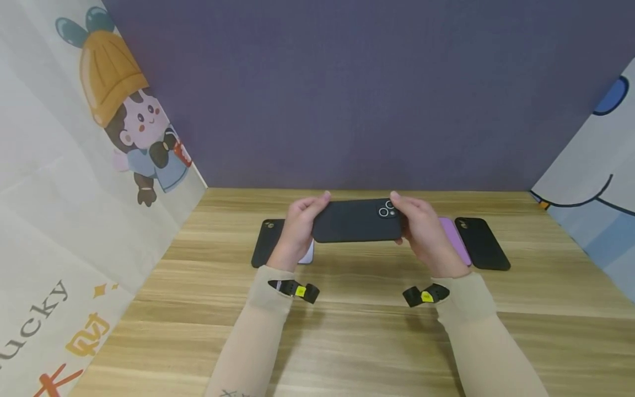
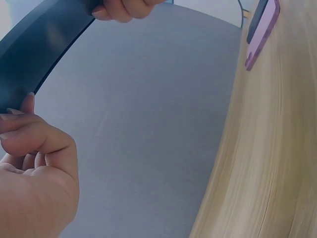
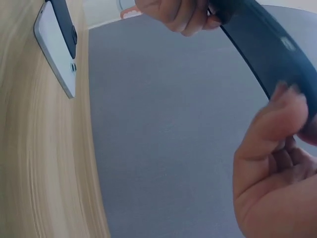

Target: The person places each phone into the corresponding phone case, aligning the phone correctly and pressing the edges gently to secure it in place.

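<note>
A phone in a black case (image 1: 354, 221) is held sideways above the table, its back and ringed camera lenses facing up in the head view. My left hand (image 1: 302, 229) grips its left end, thumb along the upper edge. At the camera end, my right hand (image 1: 424, 231) holds the other short side, with its thumb by the lenses. Both wrist views show the phone's dark long side (image 2: 42, 44) stretched between the fingers. Beneath my left arm lie a black case (image 1: 264, 242) and a pale phone (image 3: 55, 54), partly hidden by that hand in the head view.
On the right of the wooden table (image 1: 367, 342), a purple phone or case (image 1: 456, 242) lies beside another black case (image 1: 482, 243). A dark blue-grey panel (image 1: 367, 94) stands along the back edge. Printed cartoon sheets (image 1: 59, 165) flank the table.
</note>
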Tool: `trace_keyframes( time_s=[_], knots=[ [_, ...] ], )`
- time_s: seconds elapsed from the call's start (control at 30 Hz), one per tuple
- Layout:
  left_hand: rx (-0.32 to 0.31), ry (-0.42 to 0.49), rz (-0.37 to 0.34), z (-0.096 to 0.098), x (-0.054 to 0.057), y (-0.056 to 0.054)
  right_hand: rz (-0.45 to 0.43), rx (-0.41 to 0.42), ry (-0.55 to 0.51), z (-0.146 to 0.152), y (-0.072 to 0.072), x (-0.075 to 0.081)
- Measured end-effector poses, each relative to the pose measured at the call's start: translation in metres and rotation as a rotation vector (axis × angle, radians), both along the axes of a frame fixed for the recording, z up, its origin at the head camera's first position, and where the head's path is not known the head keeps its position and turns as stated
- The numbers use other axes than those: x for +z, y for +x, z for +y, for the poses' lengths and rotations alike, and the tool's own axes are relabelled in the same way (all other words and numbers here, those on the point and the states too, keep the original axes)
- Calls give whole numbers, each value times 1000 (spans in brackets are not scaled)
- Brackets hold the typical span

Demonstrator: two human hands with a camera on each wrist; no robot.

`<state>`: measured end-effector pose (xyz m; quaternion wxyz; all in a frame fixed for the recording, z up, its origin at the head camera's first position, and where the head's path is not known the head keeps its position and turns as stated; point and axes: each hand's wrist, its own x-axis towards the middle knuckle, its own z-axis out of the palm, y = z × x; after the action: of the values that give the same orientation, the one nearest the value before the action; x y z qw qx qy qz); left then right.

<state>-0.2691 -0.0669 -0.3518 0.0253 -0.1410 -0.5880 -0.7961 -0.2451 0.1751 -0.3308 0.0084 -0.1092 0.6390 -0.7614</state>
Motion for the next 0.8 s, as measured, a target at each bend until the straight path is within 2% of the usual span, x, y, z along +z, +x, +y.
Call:
trace_keyframes(
  time_s=[0.2, 0.33, 0.43, 0.67, 0.8],
  knots=[
    [-26, -22, -42, 0, -2, 0, 15, -15, 4, 1, 1, 0],
    [-30, -156, -36, -1, -3, 1, 15, -60, -22, 2, 1, 1],
    [7, -305, 42, -2, -1, 3, 21, -88, -30, 2, 1, 1],
    [144, -647, 325, -6, 2, 5, 15, -138, -10, 0, 1, 3],
    [180, -811, 385, 13, 3, -10, 0, -122, -11, 16, -27, 2]
  ],
)
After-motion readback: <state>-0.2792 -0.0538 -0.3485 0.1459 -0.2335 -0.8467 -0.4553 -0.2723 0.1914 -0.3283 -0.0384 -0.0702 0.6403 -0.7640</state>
